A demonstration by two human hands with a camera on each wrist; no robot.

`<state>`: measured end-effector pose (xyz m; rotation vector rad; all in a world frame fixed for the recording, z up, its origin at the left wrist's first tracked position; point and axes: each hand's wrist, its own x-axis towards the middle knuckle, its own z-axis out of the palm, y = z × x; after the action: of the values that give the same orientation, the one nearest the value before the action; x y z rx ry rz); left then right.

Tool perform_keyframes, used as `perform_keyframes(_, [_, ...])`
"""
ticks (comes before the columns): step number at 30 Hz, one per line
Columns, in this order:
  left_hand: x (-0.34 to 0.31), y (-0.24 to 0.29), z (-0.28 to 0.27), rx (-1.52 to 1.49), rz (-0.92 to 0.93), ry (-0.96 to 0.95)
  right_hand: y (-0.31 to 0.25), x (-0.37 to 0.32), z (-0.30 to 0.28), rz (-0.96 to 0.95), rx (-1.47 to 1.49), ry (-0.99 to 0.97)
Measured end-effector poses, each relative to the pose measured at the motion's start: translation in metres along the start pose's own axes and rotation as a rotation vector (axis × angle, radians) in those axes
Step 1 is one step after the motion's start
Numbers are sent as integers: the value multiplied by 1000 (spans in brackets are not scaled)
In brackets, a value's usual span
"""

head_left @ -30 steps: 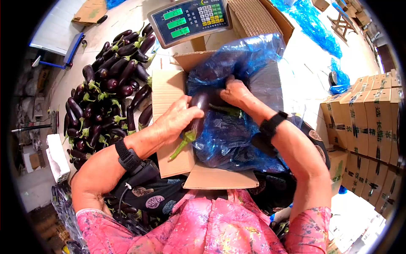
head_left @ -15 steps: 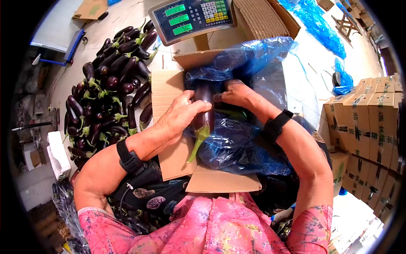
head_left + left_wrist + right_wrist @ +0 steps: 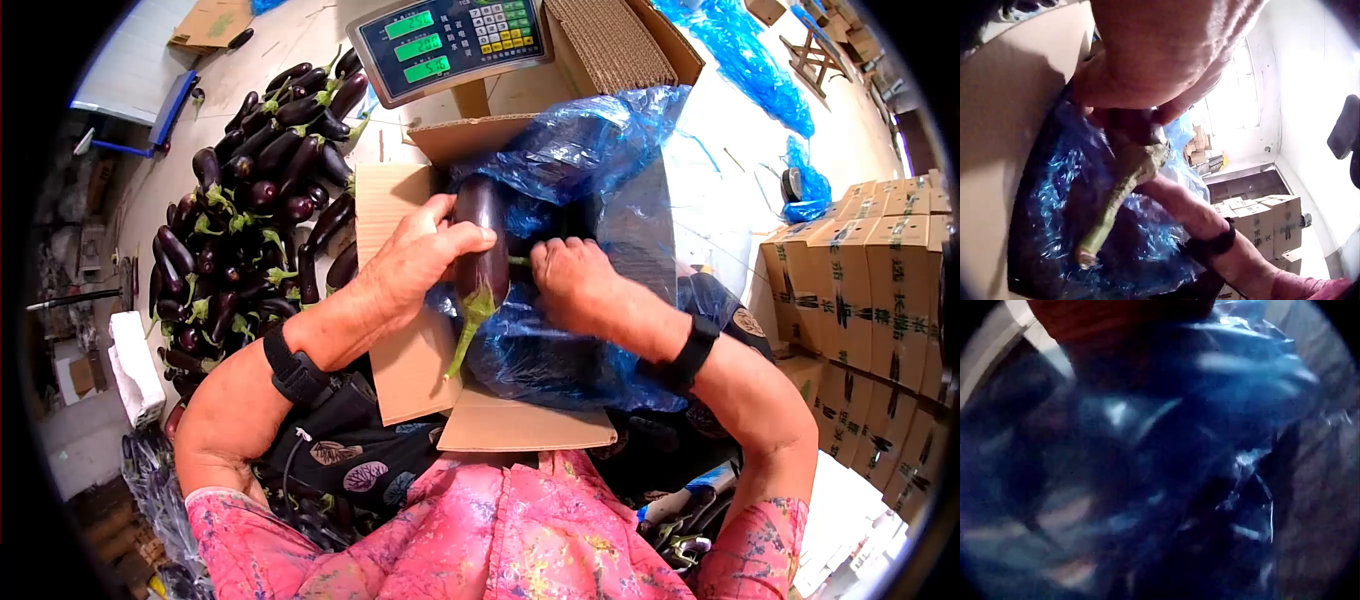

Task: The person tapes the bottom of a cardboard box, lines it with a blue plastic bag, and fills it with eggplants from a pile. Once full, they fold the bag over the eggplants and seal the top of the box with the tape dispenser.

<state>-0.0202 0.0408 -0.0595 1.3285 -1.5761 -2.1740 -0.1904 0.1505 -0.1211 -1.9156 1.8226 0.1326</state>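
My left hand (image 3: 415,250) grips a dark purple eggplant (image 3: 482,235), thumb across its body, over the left side of an open cardboard box (image 3: 400,370). That eggplant's green stem (image 3: 1107,219) points toward me and stands large in the left wrist view. Inside the box, a blue plastic bag (image 3: 610,140) lines the walls and bunches up at the far side. My right hand (image 3: 585,285) is down in the box with curled fingers, at the stem end of another eggplant; only its green stem tip (image 3: 518,261) shows, the body hidden. Blue plastic (image 3: 1147,469) fills the right wrist view.
Many eggplants (image 3: 240,230) lie heaped on the floor to the left. A digital scale display (image 3: 450,45) stands beyond the box, beside a carton of corrugated cardboard (image 3: 610,45). Printed cartons (image 3: 850,270) are stacked at right. More blue plastic (image 3: 755,65) lies at the far right.
The left hand's eggplant has swung from slanted to nearly upright in view. My right hand has drawn back toward me from the box's far side and now covers the lower eggplant's green cap.
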Motion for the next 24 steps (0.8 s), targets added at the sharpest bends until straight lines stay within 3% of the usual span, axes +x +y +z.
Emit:
perform_keyframes(1, [2,2,-2,-9,-7,-23,-6,-10,5,-71,-142,102])
perform_keyframes(4, [5,15,-6,-7,-29,-78,-28,-34,-7,-192,-155,201])
perform_keyframes(7, [28,8,-15,-80,-135,-406,-52,-64,-12,-247,-161,212])
perform_keyframes(8, [31,5,-12,-105,-176,-433,-56,-71,-12,-226,-91,171])
perform_keyframes(12, [40,-1,2,-66,-199,-342,-43,-76,-2,-287,26,216])
perform_keyframes(16, [52,2,21,11,-22,-369,-38,-77,3,-409,-29,226])
perform_keyframes(21, [93,-22,41,127,88,-199,-53,-97,-11,-578,-97,275])
perform_keyframes(23, [84,-19,58,670,157,61,-51,-97,-8,-590,-91,294])
perform_keyframes(24, [75,-19,69,704,234,134,-51,-97,-6,-599,-86,303])
